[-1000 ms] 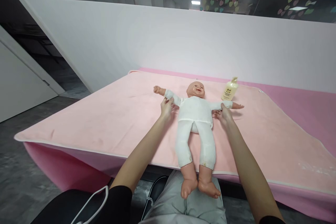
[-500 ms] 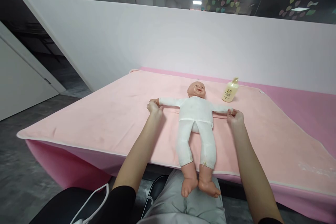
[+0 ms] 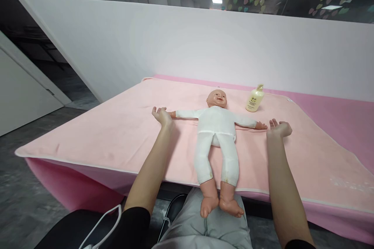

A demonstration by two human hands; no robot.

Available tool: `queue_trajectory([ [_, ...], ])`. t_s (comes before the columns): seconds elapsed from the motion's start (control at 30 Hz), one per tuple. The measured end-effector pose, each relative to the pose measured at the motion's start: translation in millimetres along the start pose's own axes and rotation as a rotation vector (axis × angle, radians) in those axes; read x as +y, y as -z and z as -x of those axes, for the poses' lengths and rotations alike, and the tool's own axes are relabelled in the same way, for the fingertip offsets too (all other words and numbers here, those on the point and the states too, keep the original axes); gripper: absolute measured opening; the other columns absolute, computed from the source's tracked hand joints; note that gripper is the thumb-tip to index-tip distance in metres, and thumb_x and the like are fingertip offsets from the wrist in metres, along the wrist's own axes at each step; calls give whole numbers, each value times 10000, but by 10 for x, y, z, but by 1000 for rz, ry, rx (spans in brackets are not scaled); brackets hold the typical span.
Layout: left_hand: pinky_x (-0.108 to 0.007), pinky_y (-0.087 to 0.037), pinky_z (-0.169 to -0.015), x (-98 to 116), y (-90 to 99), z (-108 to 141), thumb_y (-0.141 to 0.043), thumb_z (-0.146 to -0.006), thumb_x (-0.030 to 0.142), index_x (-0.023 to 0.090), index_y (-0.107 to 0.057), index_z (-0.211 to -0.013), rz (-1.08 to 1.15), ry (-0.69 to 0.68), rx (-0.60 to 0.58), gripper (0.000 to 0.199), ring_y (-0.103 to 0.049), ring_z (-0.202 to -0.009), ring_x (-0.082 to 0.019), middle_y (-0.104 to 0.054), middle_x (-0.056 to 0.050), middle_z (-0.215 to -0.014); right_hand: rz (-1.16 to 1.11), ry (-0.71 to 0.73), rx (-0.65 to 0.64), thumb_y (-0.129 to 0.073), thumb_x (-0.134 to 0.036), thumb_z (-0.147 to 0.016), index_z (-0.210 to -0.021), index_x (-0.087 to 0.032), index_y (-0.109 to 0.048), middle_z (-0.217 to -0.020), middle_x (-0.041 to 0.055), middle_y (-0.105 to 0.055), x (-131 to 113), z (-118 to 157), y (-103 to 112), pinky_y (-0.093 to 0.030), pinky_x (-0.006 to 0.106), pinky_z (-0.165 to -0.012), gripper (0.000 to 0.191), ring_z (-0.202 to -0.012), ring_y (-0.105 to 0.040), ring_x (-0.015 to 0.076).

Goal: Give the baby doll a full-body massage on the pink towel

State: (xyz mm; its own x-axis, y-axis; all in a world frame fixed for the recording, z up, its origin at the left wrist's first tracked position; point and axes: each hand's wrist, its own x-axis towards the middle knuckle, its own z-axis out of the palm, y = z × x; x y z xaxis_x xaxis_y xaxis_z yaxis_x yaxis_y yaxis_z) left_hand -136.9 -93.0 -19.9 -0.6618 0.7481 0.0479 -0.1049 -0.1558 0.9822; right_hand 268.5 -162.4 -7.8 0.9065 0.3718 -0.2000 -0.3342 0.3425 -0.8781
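Note:
A baby doll (image 3: 216, 120) in white clothing lies on its back on a pink blanket (image 3: 111, 128), arms stretched out sideways, bare feet hanging past the front edge. My left hand (image 3: 162, 116) is beside the doll's hand at the left, fingers apart and curled upward, holding nothing. Just off the doll's other hand, my right hand (image 3: 279, 128) is also open, its fingers loosely bent and nothing in them. The doll's hand on the right side shows in full; the one on the left is partly hidden by my left hand.
A pale yellow pump bottle (image 3: 254, 99) stands on the blanket right of the doll's head. Behind the table rises a white partition (image 3: 187, 42). A white cable (image 3: 102, 221) hangs at the lower left, over a black chair.
Both my hands have let go of the doll's hands and moved outward, the left to the left and the right to the right. Their fingers have opened.

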Motion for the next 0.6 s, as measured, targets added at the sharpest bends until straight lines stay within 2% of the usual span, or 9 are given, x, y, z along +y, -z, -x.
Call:
queue_trajectory([
  [0.03, -359, -346, -995, 48, -6, 38, -388, -755, 173, 277, -281, -1244, 0, -8, 80, 511, -421, -1208, -185, -402, -82, -1288, -23, 30, 44, -361, -112, -689, -829, -244, -306, -896, -8, -407, -5, 9, -7, -515, 191, -506, 200, -627, -578, 53],
  [0.1, -316, -309, -1024, 138, -24, 117, -415, -740, 163, 247, -343, -1216, -13, -97, 192, 489, -386, -1243, -168, -386, -79, -1327, -1, 106, -13, -387, -157, -704, -880, -258, -320, -902, -11, -424, -20, 47, -29, -511, 204, -500, 214, -611, -568, 57],
  [0.2, -308, -299, -1026, 211, -76, 260, -436, -721, 142, 217, -453, -1124, -68, -323, 153, 411, -411, -1216, -173, -477, -67, -1256, 42, 168, -91, -415, -183, -697, -912, -260, -348, -843, -25, -462, -49, 149, -72, -482, 202, -454, 239, -544, -529, 60],
  [0.27, -310, -339, -985, 202, -129, 380, -437, -722, 140, 209, -525, -1024, -119, -411, 10, 322, -494, -1113, -178, -566, -51, -1131, 50, 175, -119, -411, -158, -676, -895, -243, -383, -772, -36, -483, -69, 236, -104, -453, 189, -419, 237, -493, -497, 59],
  [0.37, -301, -416, -850, 132, -210, 575, -453, -740, 172, 201, -589, -924, -261, -434, -358, 231, -580, -895, -186, -637, -35, -900, 104, 163, -206, -395, -119, -646, -826, -209, -452, -666, -44, -508, -77, 362, -158, -419, 179, -376, 210, -433, -469, 63],
  [0.47, -298, -429, -712, 54, -245, 719, -466, -756, 206, 208, -615, -847, -525, -436, -691, 175, -576, -699, -196, -629, -26, -708, 268, 85, -383, -426, -102, -647, -761, -180, -506, -581, -42, -535, -25, 445, -199, -358, 161, -323, 159, -379, -454, 63],
  [0.53, -297, -415, -663, 20, -240, 761, -456, -777, 230, 221, -605, -809, -681, -456, -786, 153, -560, -640, -202, -624, -27, -666, 463, -31, -591, -483, -112, -662, -734, -156, -539, -537, -30, -555, 50, 469, -201, -289, 144, -289, 101, -340, -429, 55],
  [0.6, -293, -406, -635, -2, -225, 763, -458, -793, 270, 231, -587, -789, -743, -457, -793, 135, -560, -627, -206, -631, -33, -673, 669, -171, -821, -543, -141, -676, -717, -130, -571, -511, -5, -576, 148, 479, -180, -246, 138, -274, 51, -315, -410, 52],
])
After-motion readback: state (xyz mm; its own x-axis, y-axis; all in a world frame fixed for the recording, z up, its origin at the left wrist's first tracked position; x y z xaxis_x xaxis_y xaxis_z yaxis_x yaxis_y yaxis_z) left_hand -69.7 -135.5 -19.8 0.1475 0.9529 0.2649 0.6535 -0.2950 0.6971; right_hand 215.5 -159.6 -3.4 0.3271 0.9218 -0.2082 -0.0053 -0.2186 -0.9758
